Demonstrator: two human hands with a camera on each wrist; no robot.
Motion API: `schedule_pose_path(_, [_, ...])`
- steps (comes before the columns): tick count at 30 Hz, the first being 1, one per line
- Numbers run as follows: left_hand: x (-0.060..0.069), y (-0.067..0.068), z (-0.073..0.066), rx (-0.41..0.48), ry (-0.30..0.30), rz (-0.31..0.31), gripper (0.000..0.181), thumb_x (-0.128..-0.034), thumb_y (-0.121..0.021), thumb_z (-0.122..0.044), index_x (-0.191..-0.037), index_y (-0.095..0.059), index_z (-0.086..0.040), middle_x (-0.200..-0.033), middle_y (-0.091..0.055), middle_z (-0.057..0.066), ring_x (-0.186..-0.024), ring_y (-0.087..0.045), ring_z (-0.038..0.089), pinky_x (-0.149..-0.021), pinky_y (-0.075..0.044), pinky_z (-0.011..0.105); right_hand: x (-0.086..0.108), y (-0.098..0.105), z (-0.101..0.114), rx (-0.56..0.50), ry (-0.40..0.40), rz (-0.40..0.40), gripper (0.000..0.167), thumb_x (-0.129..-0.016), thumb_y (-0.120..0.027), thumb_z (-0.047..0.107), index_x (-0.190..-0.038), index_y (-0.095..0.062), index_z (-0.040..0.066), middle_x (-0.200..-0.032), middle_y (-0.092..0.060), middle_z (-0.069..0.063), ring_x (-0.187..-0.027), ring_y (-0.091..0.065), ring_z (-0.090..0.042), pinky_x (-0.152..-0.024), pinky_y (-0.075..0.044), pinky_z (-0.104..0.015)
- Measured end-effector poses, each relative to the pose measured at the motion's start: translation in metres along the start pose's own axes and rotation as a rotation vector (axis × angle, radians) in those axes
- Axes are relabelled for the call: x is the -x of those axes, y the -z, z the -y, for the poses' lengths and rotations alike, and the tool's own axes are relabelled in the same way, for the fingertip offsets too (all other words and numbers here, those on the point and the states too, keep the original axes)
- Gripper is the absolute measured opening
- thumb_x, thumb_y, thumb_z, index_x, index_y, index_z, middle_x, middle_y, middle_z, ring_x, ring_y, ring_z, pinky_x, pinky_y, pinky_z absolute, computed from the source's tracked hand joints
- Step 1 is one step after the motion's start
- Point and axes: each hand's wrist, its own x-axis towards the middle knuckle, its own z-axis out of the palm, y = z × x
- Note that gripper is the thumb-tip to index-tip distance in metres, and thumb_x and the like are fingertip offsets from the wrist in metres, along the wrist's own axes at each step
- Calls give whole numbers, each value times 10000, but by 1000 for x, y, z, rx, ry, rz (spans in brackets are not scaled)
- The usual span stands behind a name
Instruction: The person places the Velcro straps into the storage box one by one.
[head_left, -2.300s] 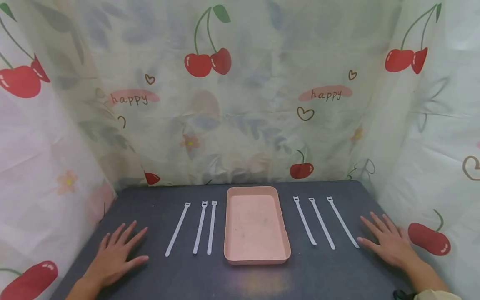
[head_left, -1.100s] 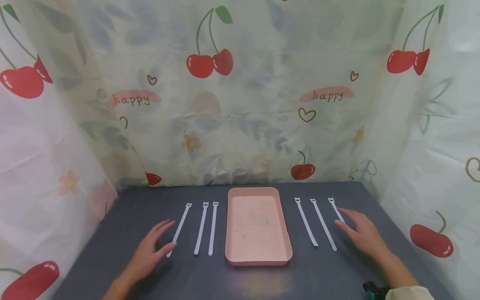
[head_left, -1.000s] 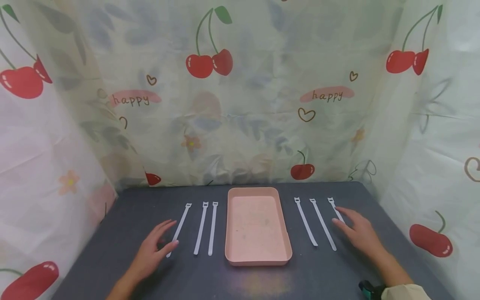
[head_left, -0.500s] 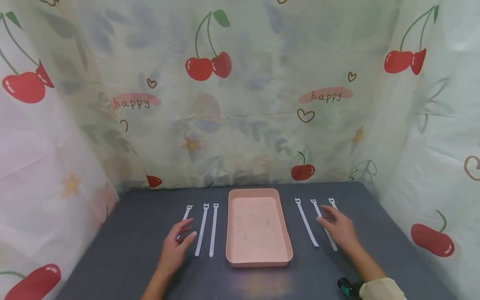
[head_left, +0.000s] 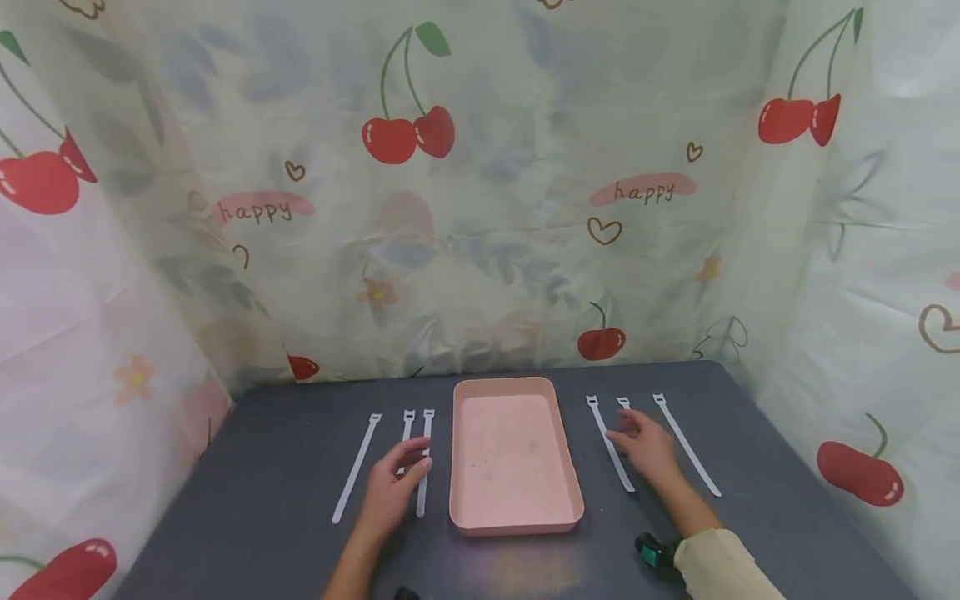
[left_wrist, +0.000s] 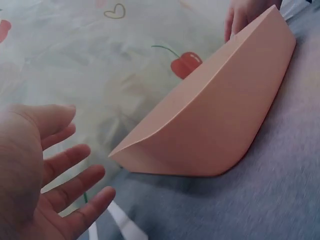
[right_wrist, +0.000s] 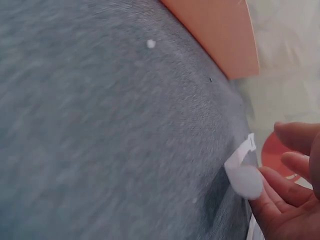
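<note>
My left hand [head_left: 386, 500] is over the two inner white cable ties [head_left: 422, 498] left of the pink tray [head_left: 517, 530], covering part of them. In the left wrist view, its fingers are spread and loosely bent, with nothing held; the tray wall [left_wrist: 220, 125] rises beyond. My right hand [head_left: 651, 454] reaches across the right-hand ties. It hides most of the middle tie [head_left: 623, 402], and its fingertips overlap the inner tie [head_left: 617, 463]. In the right wrist view, a white tie [right_wrist: 245, 181] shows beside the fingers, thumb apart; whether they touch is unclear.
An outer cable tie lies on each side: the left one [head_left: 356, 471] and the right one [head_left: 690, 450]. All sit on a dark grey table [head_left: 247, 508]. A cherry-printed curtain [head_left: 487, 208] encloses the back and sides.
Both hands have come inward from the table's sides, the left moving right and the right moving left. They have passed over the outer ties, which are uncovered again. Ties and tray stay put.
</note>
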Motion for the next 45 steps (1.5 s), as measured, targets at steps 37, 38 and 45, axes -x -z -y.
schedule_pose_path(37, [6,-22,24,-52,92,225,492,-829,-753,-110,-1286,-604,-9,-1201,-613,181,-998,-663,287,-789,-535,352,-22,-26,14,264,-82,-7,412,-779,-603,-63,-1190,-614,-55,-1201,-604,-274,-990,-580,-405,-852,-436,-546])
schedule_pose_path(38, [6,-22,24,-44,97,235,498,-830,-753,-111,-1291,-599,-5,-1210,-611,187,-1005,-661,291,-792,-537,350,-22,-26,14,265,-86,-7,412,-779,-606,-60,-1190,-614,-54,-1209,-600,-274,-1022,-577,-416,-868,-432,-553])
schedule_pose_path(45, [6,-17,13,46,102,308,552,-828,-736,-37,-1333,-536,58,-1280,-560,262,-1077,-621,372,-846,-528,413,-24,-26,20,283,-125,14,431,-780,-607,-48,-1211,-609,-39,-1237,-584,-273,-1061,-564,-427,-866,-435,-558])
